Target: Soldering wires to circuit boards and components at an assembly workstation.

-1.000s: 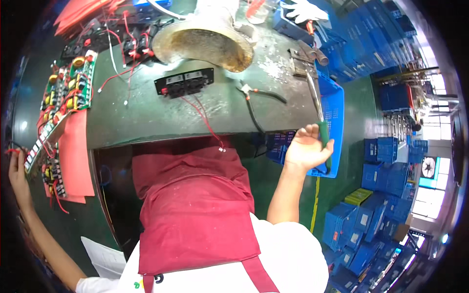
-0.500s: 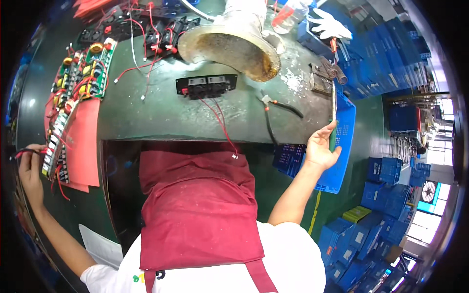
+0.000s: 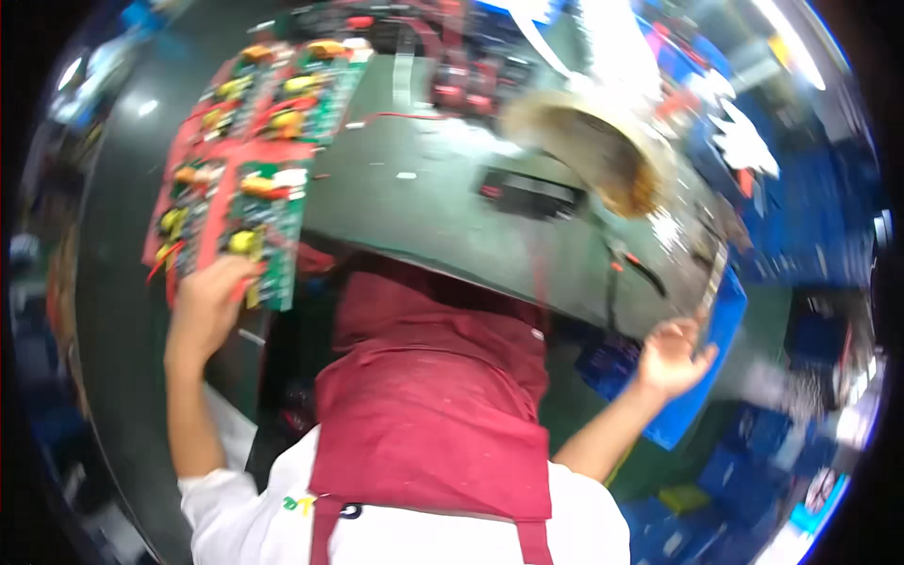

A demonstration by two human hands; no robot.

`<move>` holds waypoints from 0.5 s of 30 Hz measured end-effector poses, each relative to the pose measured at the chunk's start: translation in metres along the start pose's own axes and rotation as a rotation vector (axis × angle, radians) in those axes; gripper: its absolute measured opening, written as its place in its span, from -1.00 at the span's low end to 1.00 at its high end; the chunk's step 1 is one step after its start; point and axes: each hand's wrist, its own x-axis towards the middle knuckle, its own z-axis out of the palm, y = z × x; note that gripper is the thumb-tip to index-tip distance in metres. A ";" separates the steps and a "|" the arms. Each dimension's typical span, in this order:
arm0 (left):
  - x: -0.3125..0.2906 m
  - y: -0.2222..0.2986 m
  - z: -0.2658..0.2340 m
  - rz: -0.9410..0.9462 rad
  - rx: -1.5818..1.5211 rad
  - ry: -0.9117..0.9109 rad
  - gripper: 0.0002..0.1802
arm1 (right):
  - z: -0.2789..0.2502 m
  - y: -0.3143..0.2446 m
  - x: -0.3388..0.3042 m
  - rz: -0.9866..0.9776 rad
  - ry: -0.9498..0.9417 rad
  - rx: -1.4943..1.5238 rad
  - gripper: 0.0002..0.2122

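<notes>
My left hand (image 3: 215,297) is at the near end of a green circuit board (image 3: 273,226) carrying yellow, orange and white parts, its fingers closed on that end. Motion blurs the fingertips. The board lies at the near right of a group of similar boards (image 3: 306,94) on pink sheets (image 3: 221,212). At the right front corner of the workbench (image 3: 405,217), my right hand (image 3: 673,358) is palm up with thumb and fingers apart. I see nothing held in it. A blue plastic crate (image 3: 702,377) is just beside it.
A black fan panel (image 3: 532,193) lies mid-bench, with pliers (image 3: 640,273) to its right. Behind them stands a wide stained metal duct mouth (image 3: 603,141). More black fans with red wires (image 3: 476,85) sit at the back. A white glove (image 3: 744,137) is at the far right.
The view has swung left, and everything shifts right in it. The circuit board, tilted on edge before, now lies flat among the others. My left hand has moved from its wires to its near end.
</notes>
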 end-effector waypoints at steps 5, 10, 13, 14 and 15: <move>0.002 -0.016 -0.001 0.026 -0.043 0.153 -0.91 | 0.054 0.099 -0.012 0.052 -0.175 -0.582 -0.51; 0.021 -0.034 -0.058 -0.179 -0.319 0.475 -0.81 | 0.115 0.197 -0.031 0.391 -0.783 -1.158 -0.73; 0.039 -0.049 -0.095 -0.156 -0.400 0.683 -0.74 | 0.148 0.238 -0.032 0.317 -1.157 -1.213 -0.67; 0.042 -0.052 -0.103 -0.133 -0.368 0.685 -0.75 | 0.156 0.248 -0.032 0.317 -1.214 -1.178 -0.64; 0.044 -0.056 -0.108 -0.122 -0.352 0.691 -0.75 | 0.163 0.256 -0.032 0.313 -1.224 -1.175 -0.64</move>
